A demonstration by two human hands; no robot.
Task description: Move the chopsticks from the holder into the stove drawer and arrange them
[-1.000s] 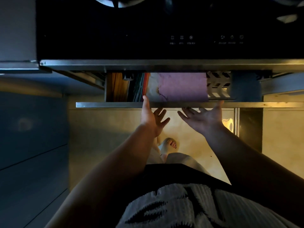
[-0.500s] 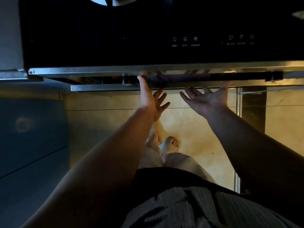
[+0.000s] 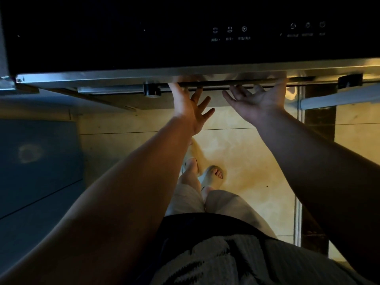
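The left hand (image 3: 190,108) and right hand (image 3: 257,101), fingers spread (holding nothing), touch the stove drawer (image 3: 115,89). Its long edge lies crosswise ahead of both.

Place: I'm looking at a home kitchen.
Appliance: black glass stove front (image 3: 123,38) with touch icons (image 3: 229,29).
Surroundings: blue cabinet fronts (image 3: 37,177), glossy tiled floor (image 3: 257,153), slippered feet (image 3: 213,175).

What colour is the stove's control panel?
The stove control panel is glossy black, with small pale touch icons; it shows best in the head view.
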